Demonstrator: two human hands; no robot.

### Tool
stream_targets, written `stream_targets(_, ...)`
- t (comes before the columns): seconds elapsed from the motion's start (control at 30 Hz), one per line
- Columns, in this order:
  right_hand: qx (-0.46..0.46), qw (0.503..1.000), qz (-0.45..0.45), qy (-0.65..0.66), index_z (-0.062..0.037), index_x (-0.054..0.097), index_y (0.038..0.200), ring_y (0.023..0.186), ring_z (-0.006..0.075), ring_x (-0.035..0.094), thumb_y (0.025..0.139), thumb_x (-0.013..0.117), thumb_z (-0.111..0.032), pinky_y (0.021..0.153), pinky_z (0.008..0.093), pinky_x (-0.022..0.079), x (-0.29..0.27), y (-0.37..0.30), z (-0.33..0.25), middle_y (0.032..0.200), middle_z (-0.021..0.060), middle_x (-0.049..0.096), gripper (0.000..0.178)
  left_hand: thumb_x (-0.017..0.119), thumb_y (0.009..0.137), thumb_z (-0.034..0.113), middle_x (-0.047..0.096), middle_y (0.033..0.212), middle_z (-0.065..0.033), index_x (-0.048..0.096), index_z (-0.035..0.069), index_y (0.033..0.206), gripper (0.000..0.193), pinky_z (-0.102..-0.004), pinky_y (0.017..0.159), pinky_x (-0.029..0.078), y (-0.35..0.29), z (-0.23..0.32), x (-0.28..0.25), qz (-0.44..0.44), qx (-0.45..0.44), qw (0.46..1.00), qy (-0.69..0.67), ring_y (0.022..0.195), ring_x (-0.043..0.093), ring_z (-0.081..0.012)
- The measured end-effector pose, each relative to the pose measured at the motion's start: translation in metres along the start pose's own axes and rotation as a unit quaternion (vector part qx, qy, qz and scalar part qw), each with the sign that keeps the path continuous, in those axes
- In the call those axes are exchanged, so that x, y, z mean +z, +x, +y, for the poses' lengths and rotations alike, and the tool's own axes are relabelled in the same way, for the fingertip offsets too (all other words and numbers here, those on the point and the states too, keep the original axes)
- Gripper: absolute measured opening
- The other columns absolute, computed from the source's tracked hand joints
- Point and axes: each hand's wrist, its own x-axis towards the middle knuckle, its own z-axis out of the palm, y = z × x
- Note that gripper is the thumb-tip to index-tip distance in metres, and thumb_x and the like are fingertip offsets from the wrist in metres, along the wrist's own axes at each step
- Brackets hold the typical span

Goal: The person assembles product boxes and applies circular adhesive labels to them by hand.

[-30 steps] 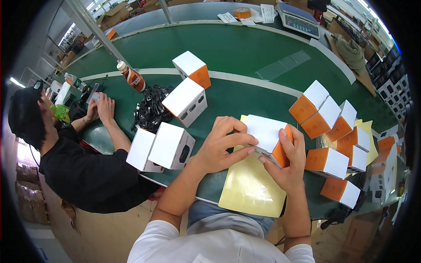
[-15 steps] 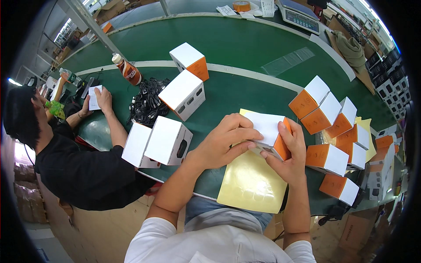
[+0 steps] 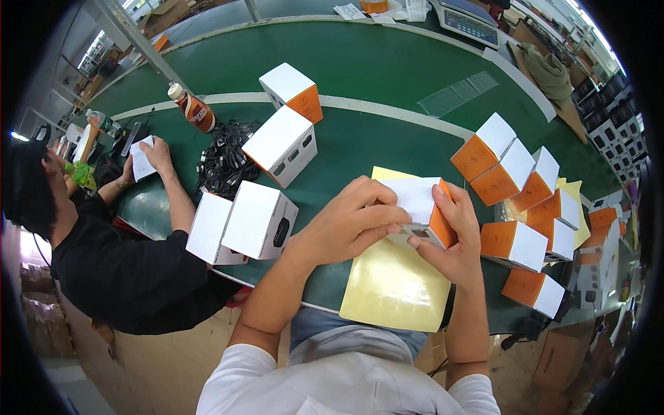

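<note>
Box [image 3: 415, 196], white on top with an orange side: one, held in both hands above the far end of a yellow sheet [image 3: 398, 283]; whether it touched the sheet could not be told. Left hand [image 3: 363, 214]: thumb and fingers drawn together, pinching the near left edge of the box. Right hand [image 3: 453, 235]: wrapped around the orange side, fingers over the upper edge, thumb at the near corner. Counter [image 3: 349, 149]: green, carrying the sheet and the items below. To the left: two white cartons [image 3: 252, 218] side by side near the front edge; a heap of black cables [image 3: 225, 162]; two further cartons [image 3: 283, 142] behind; a brown bottle [image 3: 194, 111] with a pale cap. To the right: a cluster of orange-and-white packages [image 3: 515, 245], some close together, a second yellow sheet [image 3: 577, 197] partly beneath them. Beyond: a clear plastic strip [image 3: 458, 95], lying flat, and a scale [image 3: 467, 24]. At far left: a co-worker [image 3: 131, 277] in dark clothing, holding a white paper [image 3: 142, 162]
</note>
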Motion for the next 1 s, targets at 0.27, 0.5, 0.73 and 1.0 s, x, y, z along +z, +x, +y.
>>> stream_targets(0.27,-0.004,1.000,-0.029,-0.006,-0.0127,0.063,0.133,0.104,0.0318,0.061,0.063,0.084,-0.012,0.087,0.0369,0.050,-0.007,0.004,-0.005,0.123,0.0191,0.057,0.073,0.079,0.075,0.003,0.059,0.097,-0.0063,0.068,0.007,0.094,0.023,-0.0335,0.074,0.045,0.000,-0.004,-0.005,-0.033,-0.002,0.999,-0.023,0.085,0.055,-0.0245)
stream_targets(0.5,-0.012,0.999,-0.049,-0.017,-0.0164,0.065,0.132,0.102,0.0326,0.062,0.064,0.084,-0.013,0.086,0.0378,0.051,-0.008,0.005,-0.007,0.122,0.0169,0.058,0.071,0.079,0.077,0.004,0.060,0.099,-0.0063,0.069,0.006,0.098,0.023,-0.0315,0.072,0.045,-0.004,-0.002,-0.005,-0.058,-0.057,0.993,-0.083,0.086,0.056,-0.0223)
stream_targets(0.73,-0.017,0.998,-0.049,-0.034,-0.0198,0.064,0.132,0.102,0.0320,0.062,0.064,0.085,-0.014,0.085,0.0380,0.052,-0.008,0.006,-0.010,0.122,0.0159,0.059,0.071,0.079,0.076,0.002,0.063,0.094,-0.0052,0.076,0.005,0.100,0.024,-0.0302,0.072,0.049,-0.005,-0.001,-0.010,-0.033,-0.054,0.997,-0.045,0.083,0.060,-0.0198)
stream_targets(1.0,-0.002,0.998,-0.061,-0.035,-0.0203,0.064,0.132,0.103,0.0316,0.062,0.063,0.085,-0.013,0.086,0.0380,0.051,-0.009,0.006,-0.008,0.122,0.0152,0.059,0.072,0.073,0.080,-0.001,0.063,0.093,-0.0070,0.071,0.004,0.092,0.013,-0.0323,0.075,0.049,0.000,0.003,-0.011,-0.054,-0.054,0.996,-0.040,0.086,0.060,-0.0225)
